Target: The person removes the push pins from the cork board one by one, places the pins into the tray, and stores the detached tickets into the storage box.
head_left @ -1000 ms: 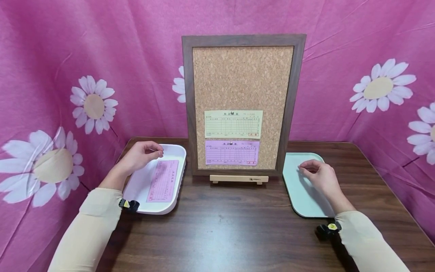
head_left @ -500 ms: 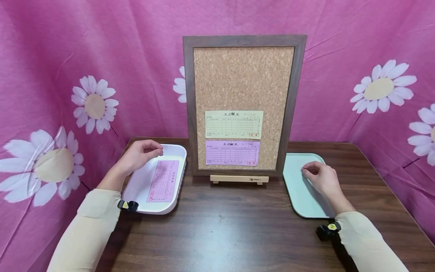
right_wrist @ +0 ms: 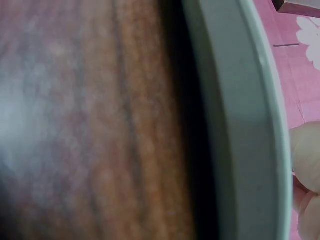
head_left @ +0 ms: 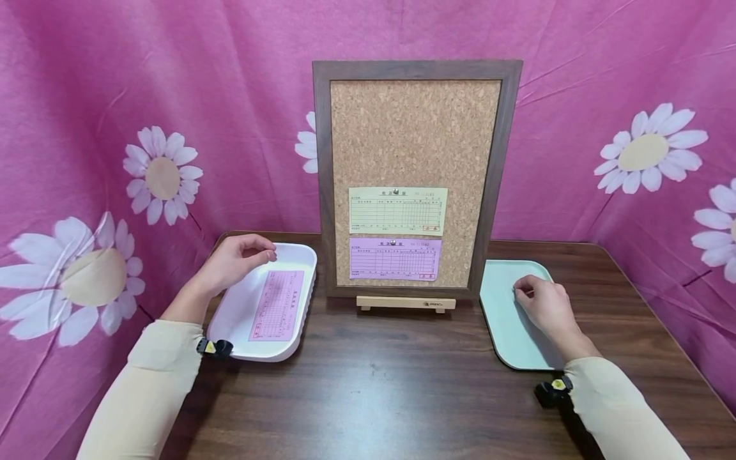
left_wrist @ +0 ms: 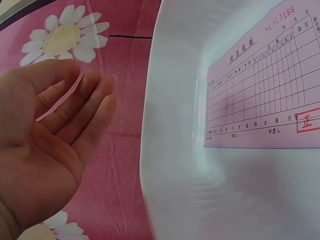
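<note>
1. The left hand point(head_left: 234, 262) hangs over the far left part of a white, rounded rectangular tray point(head_left: 238, 326), its fingers loosely bent around nothing.
2. A pink rectangular paper form point(head_left: 276, 306) lies on the tray floor, to the right of the left hand and nearer the person, apart from the fingers.
3. The right hand point(head_left: 546, 306) is above a pale green tray point(head_left: 500, 319) with rounded corners, thumb and index finger narrowed together; whether they pinch something small, I cannot tell.
4. A broad stretch of dark brown wood table point(head_left: 391, 364) runs between the hands. Farther off, between them, stands a brown-framed corkboard point(head_left: 414, 134), its side edges near both trays.
5. A pale green paper form point(head_left: 397, 214) hangs above a violet paper form point(head_left: 397, 260) on it, bare cork reaching above both.
6. Only the left wrist view makes the pink form's red number, 813166, readable.
7. The right wrist view shows the green tray's raised rim close up, with just part of the hand beyond it, fingertips hidden.
</note>
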### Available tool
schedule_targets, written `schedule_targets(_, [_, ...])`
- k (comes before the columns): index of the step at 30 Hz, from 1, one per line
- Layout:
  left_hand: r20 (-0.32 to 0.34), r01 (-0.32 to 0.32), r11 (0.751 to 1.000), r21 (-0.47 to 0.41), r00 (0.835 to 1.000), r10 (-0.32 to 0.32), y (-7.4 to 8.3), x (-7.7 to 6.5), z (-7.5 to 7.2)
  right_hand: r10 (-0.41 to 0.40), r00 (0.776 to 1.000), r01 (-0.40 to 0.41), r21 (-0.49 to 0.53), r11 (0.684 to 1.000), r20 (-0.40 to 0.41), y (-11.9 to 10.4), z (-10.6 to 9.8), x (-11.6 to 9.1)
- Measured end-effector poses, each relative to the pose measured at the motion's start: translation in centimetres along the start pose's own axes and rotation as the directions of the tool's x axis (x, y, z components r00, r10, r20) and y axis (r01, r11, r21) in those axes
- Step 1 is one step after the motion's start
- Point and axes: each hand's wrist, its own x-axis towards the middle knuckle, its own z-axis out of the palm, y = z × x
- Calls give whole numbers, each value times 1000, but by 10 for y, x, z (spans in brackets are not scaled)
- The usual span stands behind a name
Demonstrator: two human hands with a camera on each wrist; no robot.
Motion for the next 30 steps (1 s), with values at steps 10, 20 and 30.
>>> schedule_targets(10, [6, 6, 1000, -12, 1000, -6, 5, -2, -1, 5, 1000, -5, 6, 1000, 18, -4, -7, -2])
schedule_targets(20, [-11, -42, 996, -74, 999, 41, 18, 0, 2, 75, 997, -72, 102, 992, -33, -6, -26, -2])
schedule_targets(30, [-24, -56, 993, -102, 998, 54, 27, 1, 5, 42, 993, -19, 200, 980, -111, -24, -40, 4])
